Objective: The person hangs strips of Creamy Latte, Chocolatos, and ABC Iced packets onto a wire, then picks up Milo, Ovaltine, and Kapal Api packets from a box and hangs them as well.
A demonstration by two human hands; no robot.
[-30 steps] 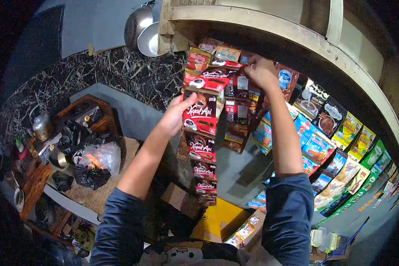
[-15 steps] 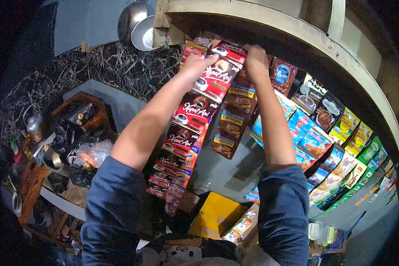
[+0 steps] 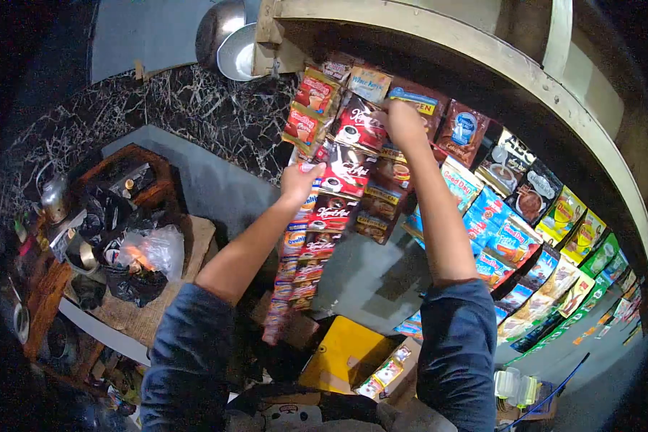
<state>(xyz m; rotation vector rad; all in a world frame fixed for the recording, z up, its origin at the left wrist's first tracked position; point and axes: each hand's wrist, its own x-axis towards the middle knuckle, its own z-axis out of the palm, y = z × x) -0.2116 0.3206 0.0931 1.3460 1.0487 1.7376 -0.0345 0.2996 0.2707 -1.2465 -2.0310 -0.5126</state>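
Note:
A long strip of red and black Kapal Api sachets (image 3: 331,210) hangs down in front of me. My right hand (image 3: 405,126) pinches its upper right edge, with the fingertips partly hidden. My left hand (image 3: 300,183) is closed on the strip's left edge, lower down. Behind and left of it runs a strip of blue and orange sachets (image 3: 292,241). Red Good Day sachets (image 3: 314,94) hang above my left hand. A Whole Koffie-like beige sachet (image 3: 369,83) shows above the Kapal Api strip, and brown Energen sachets (image 3: 380,199) hang to its right.
More sachet strips (image 3: 511,234) hang along the right under a curved wooden shelf edge (image 3: 439,23). Metal pans (image 3: 236,54) hang at the top. Lower left stands a table (image 3: 187,252) with plastic bags (image 3: 151,252). A yellow box (image 3: 349,351) lies below.
Both hands have moved lower with the Kapal Api strip, my left hand more. The red Good Day and beige sachets are now uncovered, and the blue and orange strip shows more.

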